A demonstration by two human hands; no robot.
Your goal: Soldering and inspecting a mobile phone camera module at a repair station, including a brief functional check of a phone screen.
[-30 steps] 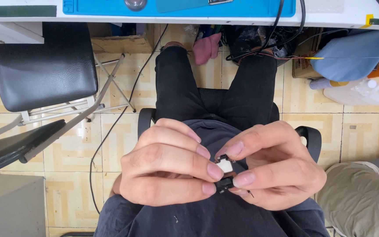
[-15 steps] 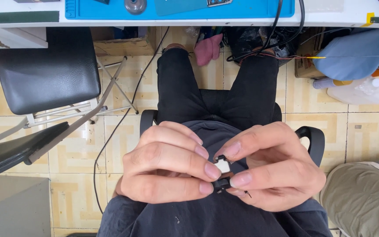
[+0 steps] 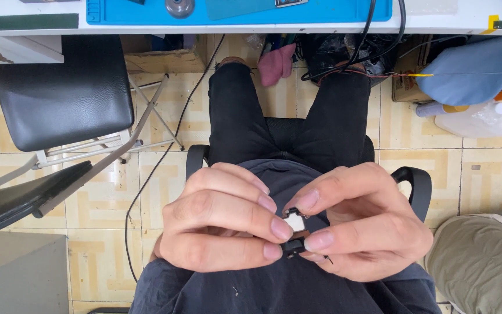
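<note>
1. A seated person, seen from above, works over the lap; two legs in black trousers run up the middle of the frame to a white surface along the top edge, which carries one blue mat.
2. One black chair stands at upper left; one more dark seat juts in at left. One knee in khaki, another person's, shows at lower right.
3. Two hands meet at lower centre. The left hand and the right hand each have their grip clenched on one small part, pinched fingertip to fingertip.
4. The part, black with a white face, sits between the fingertips at lower centre, mostly hidden. It looks light, rigid and likely fragile; a thin dark pin or wire seems to stick out below. Best held by its edges, as here, with gentle pressure.
5. One black cable trails across the tiled floor.
</note>
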